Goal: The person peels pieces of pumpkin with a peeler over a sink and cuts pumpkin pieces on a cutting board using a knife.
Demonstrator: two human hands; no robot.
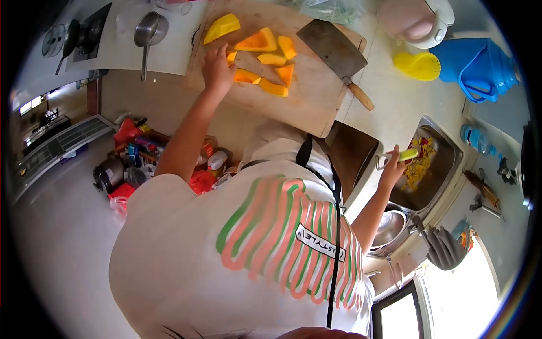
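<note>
The largest thing of the work is the wooden cutting board, which lies flat on the counter in front of the body, so both hands can reach it. To its right is the metal sink; its deep basin holds yellow and reddish scraps, perhaps in order that the board remains free from waste.

The cleaver rests at the right side of the board. Its blade lies mostly on the wood, while its wooden handle points outward over the counter and toward the person; I judge this keeps the handle easy to take and the edge apart from the fingers.

The left hand is over the left part of the board. Its fingers are bent and touch a small orange piece, but I cannot tell whether they grip it. The right hand is beside the sink, its fingers closed around the green handle of a peeler, probably kept near the basin so that scraps drop inside.

The other orange pieces, which look like pumpkin, lie loosely on the board, mostly apart from each other.
</note>
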